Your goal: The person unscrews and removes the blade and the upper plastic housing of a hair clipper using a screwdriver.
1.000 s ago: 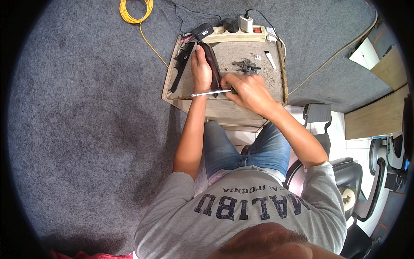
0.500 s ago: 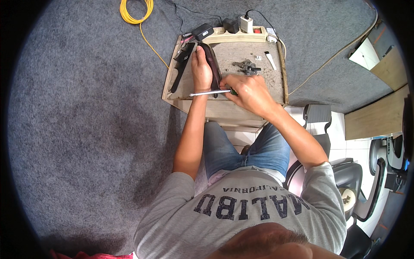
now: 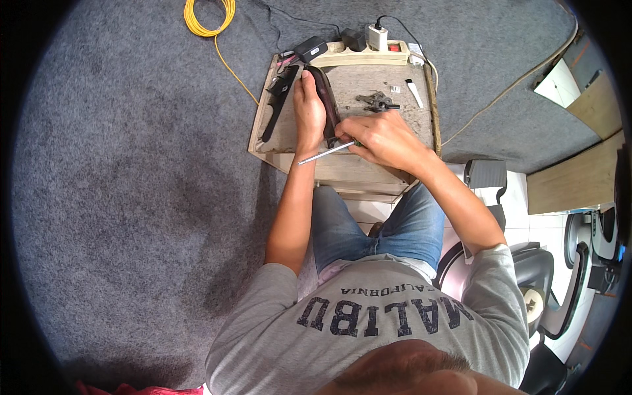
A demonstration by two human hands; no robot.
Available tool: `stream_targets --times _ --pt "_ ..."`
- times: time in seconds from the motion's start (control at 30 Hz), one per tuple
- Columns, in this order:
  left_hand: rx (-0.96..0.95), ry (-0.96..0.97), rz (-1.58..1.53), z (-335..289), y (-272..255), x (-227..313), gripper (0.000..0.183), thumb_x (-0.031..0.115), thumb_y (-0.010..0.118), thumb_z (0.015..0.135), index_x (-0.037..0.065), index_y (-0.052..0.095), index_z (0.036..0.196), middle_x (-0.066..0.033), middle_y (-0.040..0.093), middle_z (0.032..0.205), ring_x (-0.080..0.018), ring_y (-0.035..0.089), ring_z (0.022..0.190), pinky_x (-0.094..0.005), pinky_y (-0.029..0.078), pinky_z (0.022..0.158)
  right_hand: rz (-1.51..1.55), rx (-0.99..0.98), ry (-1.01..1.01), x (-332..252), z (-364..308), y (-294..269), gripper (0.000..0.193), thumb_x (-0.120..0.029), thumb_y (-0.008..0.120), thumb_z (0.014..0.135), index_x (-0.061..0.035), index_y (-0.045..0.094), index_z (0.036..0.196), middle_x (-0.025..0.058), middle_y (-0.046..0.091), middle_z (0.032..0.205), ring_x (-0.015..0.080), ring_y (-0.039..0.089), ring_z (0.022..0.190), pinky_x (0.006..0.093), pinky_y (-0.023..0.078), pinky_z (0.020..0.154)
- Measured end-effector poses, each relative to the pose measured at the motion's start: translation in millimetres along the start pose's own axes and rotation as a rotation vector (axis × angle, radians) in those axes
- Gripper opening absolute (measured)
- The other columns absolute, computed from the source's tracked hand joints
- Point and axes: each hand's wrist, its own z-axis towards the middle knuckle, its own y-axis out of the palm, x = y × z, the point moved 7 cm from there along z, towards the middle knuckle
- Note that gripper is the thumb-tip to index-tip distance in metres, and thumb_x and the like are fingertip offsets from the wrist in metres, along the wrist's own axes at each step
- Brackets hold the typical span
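Observation:
My left hand (image 3: 308, 112) grips a dark, elongated device (image 3: 325, 99) that lies lengthwise on a small worn wooden table (image 3: 408, 125). My right hand (image 3: 385, 138) is closed on a screwdriver (image 3: 324, 153). Its thin metal shaft points left, across my left wrist, and a bit of green handle shows at my fingers. The two hands touch at the near end of the device. A long black part (image 3: 276, 99) lies just left of my left hand.
Small metal tools (image 3: 376, 101) and a white piece (image 3: 413, 92) lie on the table's far right. A beige power strip (image 3: 355, 54) with plugged adapters lines the far edge. A yellow cable coil (image 3: 209, 16) lies on grey carpet (image 3: 118, 197). A chair (image 3: 546, 283) stands at right.
The screwdriver's tip has swung slightly toward me and the shaft now slants. Both hands stay on the device in nearly the same place.

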Motion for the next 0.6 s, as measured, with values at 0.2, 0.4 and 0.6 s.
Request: stream_targets --times 0.2,0.4,0.6 --pt "-0.003 0.044 0.028 0 1 4 0.066 0.052 0.042 0.117 -0.011 0.063 0.125 -0.0223 0.069 0.116 -0.03 0.062 0.107 -0.0411 0.048 0.098 0.008 0.073 0.092 8 -10 8 0.028 -0.02 0.082 0.087 -0.0093 0.068 0.109 0.0114 0.077 0.091 0.035 0.076 0.08 0.048 0.059 0.066" --pt "0.028 0.123 0.152 0 0 10 0.067 0.053 0.042 0.117 -0.011 0.062 0.122 -0.0237 0.068 0.113 -0.0341 0.062 0.106 -0.043 0.047 0.099 0.055 0.112 0.191 9 -8 4 0.023 -0.021 0.081 0.089 -0.0091 0.074 0.108 0.0148 0.078 0.085 0.0374 0.076 0.08 0.0497 0.059 0.068" --pt "0.02 -0.027 0.092 -1 -2 0 0.072 0.06 0.043 0.114 -0.009 0.062 0.122 -0.0213 0.067 0.112 -0.03 0.061 0.105 -0.0414 0.047 0.097 0.155 0.065 0.541 12 -4 6 0.022 -0.027 0.078 0.093 -0.0062 0.081 0.1 0.0186 0.076 0.078 0.0409 0.076 0.076 0.052 0.06 0.071"
